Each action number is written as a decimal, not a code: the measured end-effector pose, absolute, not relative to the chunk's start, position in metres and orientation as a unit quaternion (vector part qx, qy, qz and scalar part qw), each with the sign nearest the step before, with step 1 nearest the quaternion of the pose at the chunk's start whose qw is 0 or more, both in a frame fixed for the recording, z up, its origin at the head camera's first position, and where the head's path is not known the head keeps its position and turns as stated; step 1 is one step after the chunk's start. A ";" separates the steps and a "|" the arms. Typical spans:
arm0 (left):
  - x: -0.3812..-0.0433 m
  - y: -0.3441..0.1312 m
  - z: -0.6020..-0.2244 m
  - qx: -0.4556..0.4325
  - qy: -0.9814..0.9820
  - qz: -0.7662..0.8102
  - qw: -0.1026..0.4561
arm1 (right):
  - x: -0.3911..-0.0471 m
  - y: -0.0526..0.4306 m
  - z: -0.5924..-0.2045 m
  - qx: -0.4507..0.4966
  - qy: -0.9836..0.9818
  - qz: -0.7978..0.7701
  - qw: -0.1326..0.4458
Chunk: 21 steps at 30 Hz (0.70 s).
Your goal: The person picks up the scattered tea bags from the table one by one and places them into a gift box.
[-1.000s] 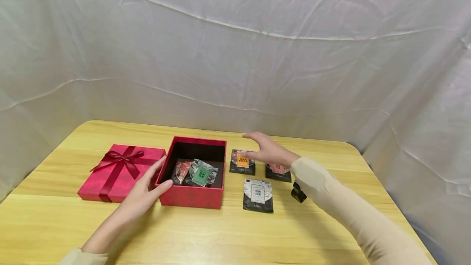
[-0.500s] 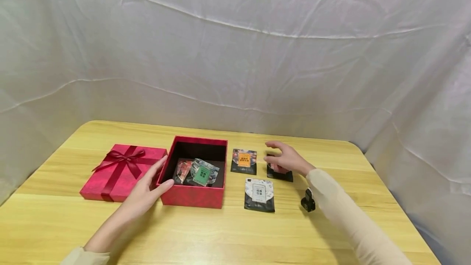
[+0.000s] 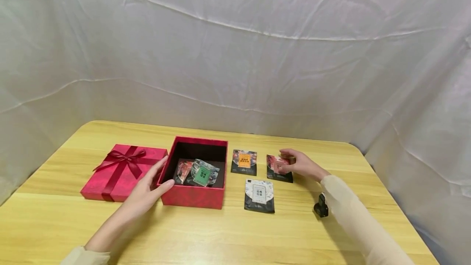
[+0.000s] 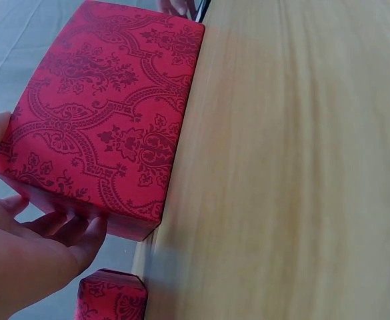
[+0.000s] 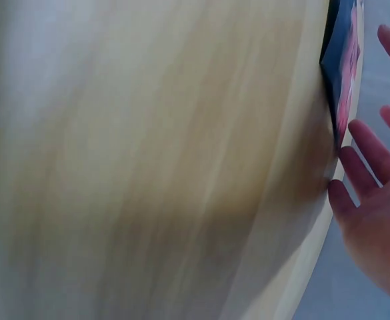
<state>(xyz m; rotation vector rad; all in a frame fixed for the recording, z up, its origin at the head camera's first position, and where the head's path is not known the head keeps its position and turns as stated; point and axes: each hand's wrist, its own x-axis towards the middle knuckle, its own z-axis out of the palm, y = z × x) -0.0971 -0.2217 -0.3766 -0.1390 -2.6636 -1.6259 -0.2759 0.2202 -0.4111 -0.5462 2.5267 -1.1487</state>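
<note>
An uncovered red patterned gift box stands left of the table's middle. My left hand touches its left side, thumb at the near rim corner. In the left wrist view the relaxed fingers lie against the box wall. On the right, my right hand is over a black packet with a red label, fingers and thumb spread around its right part. The right wrist view shows the fingertips right at the packet's edge, fingers apart.
Inside the box lie a green-labelled packet and a red one. An orange-labelled packet and a white-labelled packet lie right of it. The lid with a ribbon bow is at left. A pale curtain hangs behind.
My right hand has moved rightward from near the orange-labelled packet, then lowered onto the right part of the red-labelled one. My left hand has stayed at the box.
</note>
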 end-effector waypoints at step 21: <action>-0.097 -0.222 -0.379 -0.051 -0.850 -0.524 0.015 | -0.265 0.232 -0.420 -0.244 0.899 -0.331 0.150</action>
